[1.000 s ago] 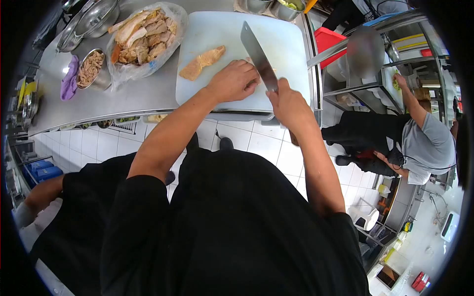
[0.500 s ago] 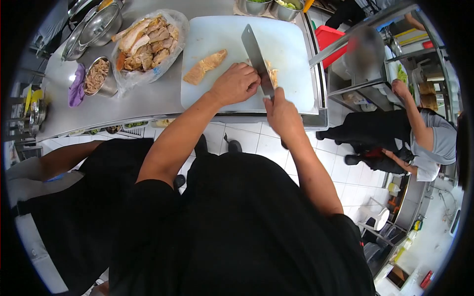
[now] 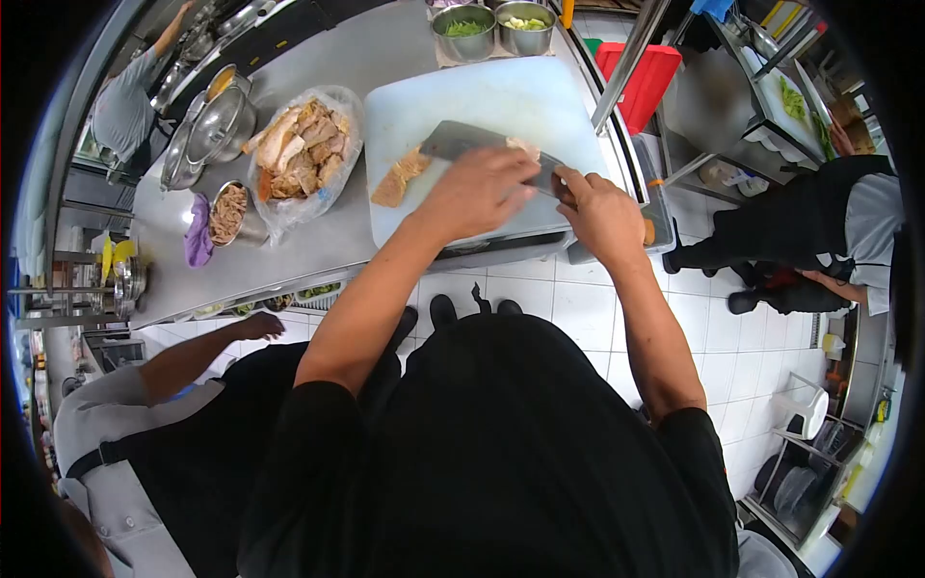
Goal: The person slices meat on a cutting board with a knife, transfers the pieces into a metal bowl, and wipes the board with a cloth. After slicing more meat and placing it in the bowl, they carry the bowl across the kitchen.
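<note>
A wide cleaver (image 3: 462, 141) lies nearly flat over the white cutting board (image 3: 395, 101), its blade pointing left. My right hand (image 3: 605, 214) is wrapped round its handle at the board's right part. My left hand (image 3: 480, 193), blurred by motion, is over the blade near its middle; its fingers are smeared. Bits of cut meat (image 3: 521, 148) show just beyond the blade. A larger piece of cooked meat (image 3: 393, 185) rests on the board's left side, close to the blade's tip.
Left of the board are a plastic bag of meat chunks (image 3: 308, 149), a metal container of shredded meat (image 3: 229, 214), a purple cloth (image 3: 198, 233) and metal bowls (image 3: 223, 130). Two metal containers (image 3: 465, 41) of green food stand behind. A co-worker's hand (image 3: 260, 327) is at lower left.
The cleaver has turned from pointing away to lying across the board, pointing left. My right hand has moved right, and my left hand has come over the blade. The view has shifted.
</note>
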### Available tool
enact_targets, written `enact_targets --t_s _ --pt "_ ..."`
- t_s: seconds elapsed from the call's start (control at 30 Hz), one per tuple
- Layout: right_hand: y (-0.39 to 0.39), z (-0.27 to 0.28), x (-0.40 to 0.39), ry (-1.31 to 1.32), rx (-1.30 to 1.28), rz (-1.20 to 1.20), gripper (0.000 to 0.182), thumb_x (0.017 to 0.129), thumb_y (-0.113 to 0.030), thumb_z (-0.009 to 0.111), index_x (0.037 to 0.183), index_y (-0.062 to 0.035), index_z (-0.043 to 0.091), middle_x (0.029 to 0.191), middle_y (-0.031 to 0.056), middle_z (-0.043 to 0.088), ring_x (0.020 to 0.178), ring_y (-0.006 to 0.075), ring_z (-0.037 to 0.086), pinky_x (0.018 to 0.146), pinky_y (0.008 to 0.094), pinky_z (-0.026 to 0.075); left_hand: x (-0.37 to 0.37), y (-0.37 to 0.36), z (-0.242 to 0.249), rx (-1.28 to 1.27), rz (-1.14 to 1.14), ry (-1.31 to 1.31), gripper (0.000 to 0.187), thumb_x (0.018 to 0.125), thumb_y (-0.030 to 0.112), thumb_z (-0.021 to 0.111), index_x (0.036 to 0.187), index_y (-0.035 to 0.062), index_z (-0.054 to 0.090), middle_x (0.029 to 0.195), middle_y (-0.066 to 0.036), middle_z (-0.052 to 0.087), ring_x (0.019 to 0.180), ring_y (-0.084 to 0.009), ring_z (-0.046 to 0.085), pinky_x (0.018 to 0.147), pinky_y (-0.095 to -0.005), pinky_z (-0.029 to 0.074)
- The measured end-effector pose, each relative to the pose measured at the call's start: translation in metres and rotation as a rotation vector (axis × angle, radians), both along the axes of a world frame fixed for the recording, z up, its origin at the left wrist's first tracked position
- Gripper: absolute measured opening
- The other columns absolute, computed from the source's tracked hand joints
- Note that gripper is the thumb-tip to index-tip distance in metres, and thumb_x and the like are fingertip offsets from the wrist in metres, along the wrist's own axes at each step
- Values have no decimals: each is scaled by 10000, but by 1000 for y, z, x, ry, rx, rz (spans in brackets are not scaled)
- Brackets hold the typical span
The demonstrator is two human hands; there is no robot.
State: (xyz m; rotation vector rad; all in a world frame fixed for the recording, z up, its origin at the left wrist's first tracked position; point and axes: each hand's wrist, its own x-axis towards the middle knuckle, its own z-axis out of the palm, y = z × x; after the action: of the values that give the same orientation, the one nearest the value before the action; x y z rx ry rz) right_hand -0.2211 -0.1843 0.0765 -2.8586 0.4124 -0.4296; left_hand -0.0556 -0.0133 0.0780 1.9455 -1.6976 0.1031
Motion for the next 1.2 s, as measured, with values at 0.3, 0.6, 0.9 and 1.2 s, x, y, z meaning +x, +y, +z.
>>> enact_targets --t_s 0.3,0.6,0.9,1.2 --pt "-1 6 -31 -108 65 133 280 821 -217 734 1098 -201 697 778 65 608 781 261 668 663 414 535 40 -19 20 -5 159 414 433 1057 349 445 1267 33 653 1318 -169 636 1275 -318 558 1104 -384 407" --pt "-16 -1 -73 75 886 -438 579 988 -237 564 1526 -94 405 799 161 647 556 233 587 571 385 513 26 -20 -73 16 518 248 641 1020 482 500 1457 17 456 1499 -233 445 1425 -372 377 1193 -462 272" --pt "42 -36 -28 71 1080 -261 632 1004 -234 559 1577 -126 313 684 64 544 469 135 503 413 298 423 -6 -83 -89 -143 672 278 624 1006 418 505 1384 -77 479 1486 -294 403 1425 -429 336 1203 -533 223" --pt "125 14 49 70 902 236 637 992 -204 596 1559 -95 329 798 147 635 633 268 604 577 361 480 59 41 -17 -615 868 46 393 1029 172 451 1328 -69 533 1442 -297 449 1394 -463 373 1190 -548 254"
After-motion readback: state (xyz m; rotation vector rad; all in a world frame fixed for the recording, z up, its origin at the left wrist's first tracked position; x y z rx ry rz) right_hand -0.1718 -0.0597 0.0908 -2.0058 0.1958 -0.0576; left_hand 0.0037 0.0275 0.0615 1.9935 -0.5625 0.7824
